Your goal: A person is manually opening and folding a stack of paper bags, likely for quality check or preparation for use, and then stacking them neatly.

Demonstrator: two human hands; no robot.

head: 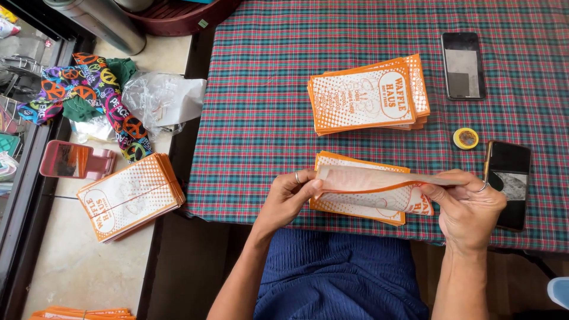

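Hands: your left hand [288,195] and right hand [468,204] each pinch one end of a single paper bag [379,179], white with orange edging, raised just above a small stack of like bags [355,207] at the near edge of the desk [261,118]. Both grips are closed on the bag; neither is free.

Orientation: the bag's long axis runs left to right across your view, roughly parallel to the desk's near edge. It is tilted up, so you see it close to edge-on; I cannot tell which end is the mouth.

Risks, as judgement: thin paper pinched at both ends may crease or tear if you pull the hands apart. The stack beneath overhangs the desk edge slightly; a nudge from your wrist could slide it into your lap. A taller stack [370,95] lies farther back, well apart.
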